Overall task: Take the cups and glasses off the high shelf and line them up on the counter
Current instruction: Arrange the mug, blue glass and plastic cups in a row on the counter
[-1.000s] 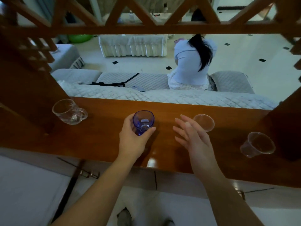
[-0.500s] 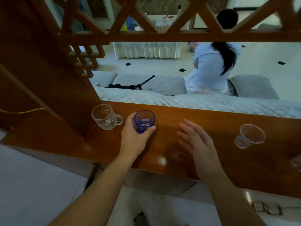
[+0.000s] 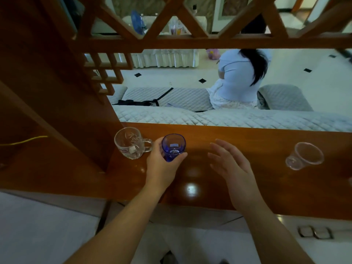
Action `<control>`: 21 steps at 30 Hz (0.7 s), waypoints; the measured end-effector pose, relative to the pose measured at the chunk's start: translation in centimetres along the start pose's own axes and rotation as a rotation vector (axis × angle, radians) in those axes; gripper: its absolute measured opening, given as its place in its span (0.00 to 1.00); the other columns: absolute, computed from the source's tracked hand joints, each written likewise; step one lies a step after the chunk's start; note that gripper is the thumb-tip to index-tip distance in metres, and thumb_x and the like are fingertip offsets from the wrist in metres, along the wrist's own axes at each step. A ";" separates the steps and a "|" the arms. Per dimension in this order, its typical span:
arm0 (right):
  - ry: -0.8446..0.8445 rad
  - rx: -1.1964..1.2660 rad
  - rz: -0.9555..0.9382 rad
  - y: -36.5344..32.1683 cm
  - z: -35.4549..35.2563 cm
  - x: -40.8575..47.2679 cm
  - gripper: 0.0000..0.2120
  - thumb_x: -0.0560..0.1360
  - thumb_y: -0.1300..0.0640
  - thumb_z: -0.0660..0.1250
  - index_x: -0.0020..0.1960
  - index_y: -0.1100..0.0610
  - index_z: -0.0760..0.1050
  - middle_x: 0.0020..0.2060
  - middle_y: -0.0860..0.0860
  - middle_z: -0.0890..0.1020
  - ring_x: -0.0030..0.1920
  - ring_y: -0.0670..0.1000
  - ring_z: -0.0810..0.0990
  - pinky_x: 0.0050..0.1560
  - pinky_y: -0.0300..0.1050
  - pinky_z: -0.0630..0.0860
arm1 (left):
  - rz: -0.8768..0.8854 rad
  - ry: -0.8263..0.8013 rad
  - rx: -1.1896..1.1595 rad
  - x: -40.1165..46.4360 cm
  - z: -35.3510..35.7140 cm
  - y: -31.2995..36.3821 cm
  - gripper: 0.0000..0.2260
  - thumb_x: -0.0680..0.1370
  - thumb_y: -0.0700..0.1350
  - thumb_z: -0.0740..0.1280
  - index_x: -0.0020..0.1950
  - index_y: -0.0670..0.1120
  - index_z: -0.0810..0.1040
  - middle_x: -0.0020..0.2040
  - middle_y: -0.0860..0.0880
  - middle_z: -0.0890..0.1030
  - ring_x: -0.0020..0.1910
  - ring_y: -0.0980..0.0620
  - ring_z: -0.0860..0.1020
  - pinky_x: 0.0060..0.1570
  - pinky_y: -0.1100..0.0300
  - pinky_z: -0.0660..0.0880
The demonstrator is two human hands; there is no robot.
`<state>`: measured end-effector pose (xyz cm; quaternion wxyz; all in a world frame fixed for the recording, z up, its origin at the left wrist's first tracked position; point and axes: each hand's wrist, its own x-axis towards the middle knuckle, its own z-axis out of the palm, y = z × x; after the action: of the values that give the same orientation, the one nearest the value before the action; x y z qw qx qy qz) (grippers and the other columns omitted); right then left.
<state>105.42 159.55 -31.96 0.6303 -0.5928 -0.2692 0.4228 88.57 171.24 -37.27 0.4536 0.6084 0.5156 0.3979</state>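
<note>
Counter (image 3: 247,143): polished wooden ledge, running crosswise under both hands; bears every vessel listed below.

Left hand (image 3: 162,164): wrapped about the blue glass, thumb on its near-right side, the other fingers round its left side. The nearer hand to the task's thing, being already on it.

Right hand (image 3: 230,164): empty, fingers spread and loosely extended, hovering just right of the blue glass, apart from it. Whether it touches the wood cannot be told.

Clear mug (image 3: 129,142): cut glass, upright, immediately left of the left hand, its handle pointing toward that hand's knuckles and close to them. The chief obstruction: any leftward shift of the blue glass would likely meet this handle.

Plastic cup (image 3: 304,156): transparent, upright as far as can be judged, well to the right of the right hand, in line with the rest.

Blue glass (image 3: 173,147): small, upright, long axis vertical, mouth up, base hidden by the fingers; whether it rests on the counter cannot be told. Judged step: setting it into the row beside the mug, then letting go by opening straight back.
</note>
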 end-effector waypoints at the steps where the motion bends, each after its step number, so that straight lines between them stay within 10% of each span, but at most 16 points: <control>1: 0.005 -0.002 0.000 0.0 0.1 0.0 0.12 0.85 0.51 0.64 0.65 0.43 0.82 0.63 0.47 0.86 0.63 0.49 0.84 0.63 0.52 0.79 | -0.001 -0.002 -0.008 0.1 0.0 -0.1 0.34 0.68 0.51 0.85 0.69 0.56 0.72 0.62 0.56 0.82 0.59 0.60 0.82 0.51 0.69 0.78; 9: 0.040 0.004 0.002 0.4 0.4 -0.1 0.12 0.85 0.52 0.65 0.65 0.45 0.82 0.62 0.46 0.86 0.62 0.49 0.85 0.63 0.52 0.79 | 0.033 -0.022 -0.037 0.9 0.3 -1.0 0.39 0.67 0.54 0.83 0.74 0.49 0.71 0.65 0.49 0.81 0.64 0.50 0.81 0.63 0.52 0.80; 21: 0.034 -0.040 -0.005 0.0 -0.1 0.3 0.12 0.85 0.50 0.64 0.65 0.42 0.82 0.62 0.44 0.86 0.62 0.47 0.84 0.65 0.54 0.80 | 0.018 -0.033 0.002 0.0 0.3 -0.4 0.47 0.69 0.54 0.83 0.81 0.52 0.61 0.74 0.53 0.73 0.73 0.53 0.73 0.71 0.54 0.74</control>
<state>105.61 159.77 -32.04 0.6238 -0.6117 -0.2685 0.4057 88.79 171.20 -37.73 0.4578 0.6201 0.5027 0.3913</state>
